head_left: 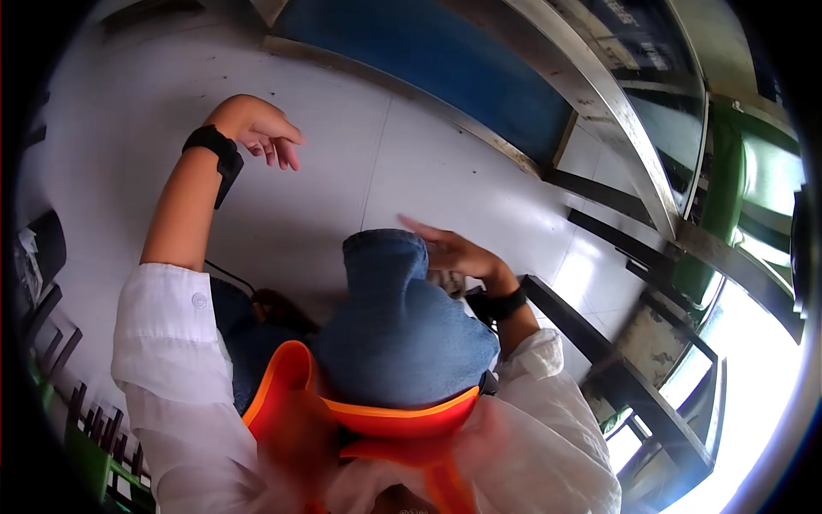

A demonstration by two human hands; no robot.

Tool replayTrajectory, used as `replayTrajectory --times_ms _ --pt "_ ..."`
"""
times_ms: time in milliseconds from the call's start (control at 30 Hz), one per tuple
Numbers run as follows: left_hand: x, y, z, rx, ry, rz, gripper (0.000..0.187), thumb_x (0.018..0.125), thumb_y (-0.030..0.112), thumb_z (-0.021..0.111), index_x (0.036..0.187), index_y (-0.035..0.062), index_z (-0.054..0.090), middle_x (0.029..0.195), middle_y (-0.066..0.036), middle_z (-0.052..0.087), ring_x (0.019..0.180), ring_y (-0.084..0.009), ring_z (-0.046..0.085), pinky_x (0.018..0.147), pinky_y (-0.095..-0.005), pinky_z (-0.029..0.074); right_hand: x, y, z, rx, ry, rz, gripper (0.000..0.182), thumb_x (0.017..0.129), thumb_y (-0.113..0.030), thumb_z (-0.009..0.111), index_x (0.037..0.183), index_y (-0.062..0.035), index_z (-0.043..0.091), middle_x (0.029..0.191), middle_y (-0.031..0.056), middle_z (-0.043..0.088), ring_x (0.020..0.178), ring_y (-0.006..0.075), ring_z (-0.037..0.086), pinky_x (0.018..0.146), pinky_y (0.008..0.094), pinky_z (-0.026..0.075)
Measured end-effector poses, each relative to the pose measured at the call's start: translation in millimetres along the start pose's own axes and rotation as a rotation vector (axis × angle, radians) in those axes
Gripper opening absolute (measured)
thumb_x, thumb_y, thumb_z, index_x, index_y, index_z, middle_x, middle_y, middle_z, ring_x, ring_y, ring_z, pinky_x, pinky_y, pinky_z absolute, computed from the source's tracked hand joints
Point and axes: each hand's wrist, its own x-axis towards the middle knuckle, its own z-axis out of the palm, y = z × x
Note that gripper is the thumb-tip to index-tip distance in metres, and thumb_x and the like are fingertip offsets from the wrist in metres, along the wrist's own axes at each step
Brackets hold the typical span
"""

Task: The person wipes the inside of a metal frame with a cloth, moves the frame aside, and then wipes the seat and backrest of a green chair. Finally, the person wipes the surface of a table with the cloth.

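Note:
My left hand [261, 130] hangs over the pale floor, wrist bent and fingers loosely curled but apart, with nothing in it. A black band [214, 154] circles that wrist. My right hand [458, 254] is beside the hem of a blue denim trouser leg [402, 317], fingers stretched out and slightly blurred. The denim hides part of this hand. Under its palm shows a small patterned greyish thing [449, 283]. Another black band [497, 304] is on the right wrist. An orange-edged red strap [402, 415] crosses my lap.
Pale tiled floor [334, 146] lies ahead. A blue panel [428, 77] with a metal frame [599, 94] stands at the front and right. Dark metal bars [616, 377] and a green padded part [719, 197] are at the right. Dark chair-like slats [98, 428] are at the lower left.

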Motion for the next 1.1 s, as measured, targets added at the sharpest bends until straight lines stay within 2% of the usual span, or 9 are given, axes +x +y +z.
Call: replayTrajectory --times_ms 100,167,233,367,467,633,700,833,1100 --pt "-16.4 -23.2 -10.1 -0.251 -0.045 0.077 0.035 0.09 0.034 0.044 0.108 0.0108 0.063 0.102 -0.009 0.063 0.089 -0.0158 0.057 0.068 -0.023 0.042 -22.7 14.7 -31.4 -0.05 0.351 0.062 0.053 0.081 -0.009 0.055 0.132 -0.0086 0.041 0.103 0.0107 0.062 0.097 0.0197 0.058 0.088 0.0288 0.043" --pt "-29.0 -29.6 -12.9 -0.475 -0.04 0.327 0.043 0.091 0.037 0.043 0.124 0.0105 0.05 0.101 -0.012 0.063 0.083 -0.0165 0.058 0.066 -0.0226 0.043 -33.9 41.6 -55.0 -0.187 0.728 0.135 0.048 0.081 -0.009 0.055 0.128 -0.0099 0.047 0.093 0.008 0.065 0.089 0.0178 0.059 0.082 0.029 0.046" --pt "-44.5 -26.7 -19.7 -0.518 -0.007 0.349 0.043 0.092 0.037 0.041 0.129 0.0154 0.045 0.101 -0.011 0.063 0.068 -0.0105 0.057 0.061 -0.0212 0.043 -36.3 42.8 -68.1 -0.475 0.976 0.39 0.045 0.08 -0.009 0.055 0.124 -0.0091 0.051 0.09 0.0078 0.065 0.083 0.0172 0.06 0.077 0.0289 0.047" --pt "-59.5 -21.2 -21.5 -0.677 0.152 0.684 0.045 0.093 0.036 0.038 0.134 0.0203 0.038 0.084 -0.012 0.064 0.036 -0.0012 0.036 0.04 -0.0136 0.033 -30.9 -27.1 -63.6 0.083 0.626 0.092 0.041 0.079 -0.012 0.057 0.12 -0.0065 0.055 0.086 0.0064 0.063 0.079 0.0138 0.058 0.075 0.0255 0.046" --pt "-67.6 -16.9 -10.0 -0.665 0.002 0.871 0.05 0.093 0.045 0.034 0.137 0.0217 0.032 0.073 -0.012 0.064 0.028 -0.0024 0.026 0.027 -0.0132 0.022 0.3 -57.2 -53.5 -0.164 0.639 -0.01 0.039 0.079 -0.013 0.059 0.117 -0.0059 0.058 0.083 0.0068 0.062 0.078 0.0125 0.057 0.074 0.0245 0.045" --pt "-70.0 -30.7 39.5 -0.805 -0.197 1.072 0.053 0.096 0.039 0.027 0.141 0.0134 0.017 0.059 -0.012 0.06 0.024 -0.0046 0.027 0.024 -0.016 0.021 64.7 -124.4 -24.7 -0.251 0.511 -0.142 0.035 0.079 -0.018 0.061 0.112 -0.0061 0.061 0.078 0.0062 0.062 0.075 0.0117 0.056 0.074 0.0245 0.044" --pt "-63.0 -40.8 53.8 -0.983 -0.416 1.354 0.054 0.096 0.039 0.025 0.141 0.0108 0.014 0.055 -0.011 0.057 0.024 -0.0051 0.028 0.024 -0.0159 0.02 88.3 -147.1 -2.8 -0.23 0.331 -0.142 0.038 0.077 -0.023 0.065 0.111 -0.0061 0.062 0.078 0.0057 0.061 0.074 0.0118 0.056 0.073 0.025 0.044" --pt "-54.6 -49.1 70.6 -1.117 -0.591 1.539 0.054 0.096 0.04 0.024 0.142 0.0151 0.008 0.049 -0.011 0.052 0.024 -0.0067 0.027 0.026 -0.0175 0.024 131.2 -161.3 38.6 -0.314 0.203 -0.253 0.038 0.073 -0.026 0.071 0.105 -0.0053 0.065 0.076 0.0032 0.058 0.073 0.0102 0.052 0.067 0.0233 0.043" --pt "-53.8 -48.2 79.6 -1.344 -0.646 1.527 0.053 0.096 0.038 0.026 0.143 0.0225 0.006 0.044 -0.008 0.047 0.027 -0.011 0.03 0.031 -0.0206 0.026 151.8 -164.9 63.2 -0.227 0.296 -0.358 0.022 0.073 -0.012 0.071 0.091 0.0005 0.066 0.073 0.0025 0.061 0.066 0.0073 0.053 0.061 0.0216 0.044"
